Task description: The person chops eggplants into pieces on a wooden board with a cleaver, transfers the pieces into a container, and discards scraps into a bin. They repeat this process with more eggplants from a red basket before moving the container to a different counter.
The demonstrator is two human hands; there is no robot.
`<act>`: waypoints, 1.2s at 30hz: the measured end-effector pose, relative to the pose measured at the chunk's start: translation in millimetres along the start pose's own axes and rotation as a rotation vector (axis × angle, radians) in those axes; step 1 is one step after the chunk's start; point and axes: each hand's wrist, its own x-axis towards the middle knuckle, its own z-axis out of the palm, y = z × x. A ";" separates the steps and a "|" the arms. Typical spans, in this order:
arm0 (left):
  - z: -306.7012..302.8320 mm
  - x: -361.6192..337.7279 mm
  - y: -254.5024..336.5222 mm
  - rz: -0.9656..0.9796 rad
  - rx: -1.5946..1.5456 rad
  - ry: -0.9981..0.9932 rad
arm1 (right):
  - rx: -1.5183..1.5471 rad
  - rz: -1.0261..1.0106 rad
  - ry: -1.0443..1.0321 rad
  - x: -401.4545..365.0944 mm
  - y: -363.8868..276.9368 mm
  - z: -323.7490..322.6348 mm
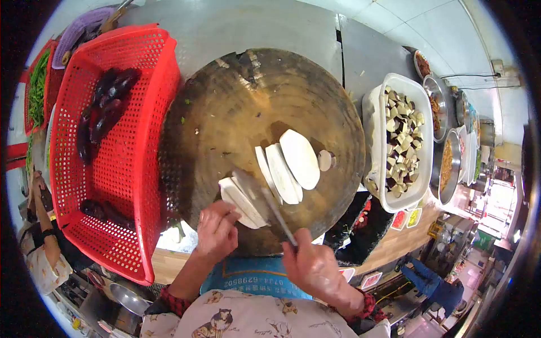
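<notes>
On the round wooden chopping block lie long pale eggplant slices. A small end piece rests to their right. My left hand, fingers bent together, presses on the near end of a cut eggplant portion at the block's front. My right hand is wrapped round the handle of a cleaver. Its blade is beside the right edge of that portion, slightly blurred.
A red basket with whole dark eggplants stands left. Right of the block is a white tub of eggplant chunks, with metal bowls beyond. Other people appear at lower right and far left.
</notes>
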 end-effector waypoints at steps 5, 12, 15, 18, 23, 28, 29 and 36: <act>-18.3 73.6 28.3 0.101 0.213 -0.269 | 0.261 0.074 0.297 -16.8 36.9 -19.1; -1.2 128.3 58.1 0.310 -0.072 -0.252 | 0.346 0.255 0.508 -25.7 64.4 -35.4; 30.6 146.6 60.0 0.312 -0.027 -0.222 | 0.233 0.309 0.473 -19.7 65.8 -43.7; 52.5 145.0 51.6 0.334 -0.041 -0.161 | -0.146 0.092 0.257 -6.5 70.2 -50.3; 61.6 140.1 44.4 0.294 -0.049 -0.116 | -0.172 0.103 0.113 31.4 68.9 -39.8; 66.3 135.9 36.6 0.262 -0.071 -0.095 | -0.186 0.080 0.050 54.0 66.8 -39.4; 67.6 135.5 35.7 0.268 -0.086 -0.068 | -0.207 0.104 0.064 63.4 69.6 -30.1; 60.9 125.2 31.0 0.326 -0.101 0.019 | -0.152 0.057 0.120 45.2 61.3 -44.5</act>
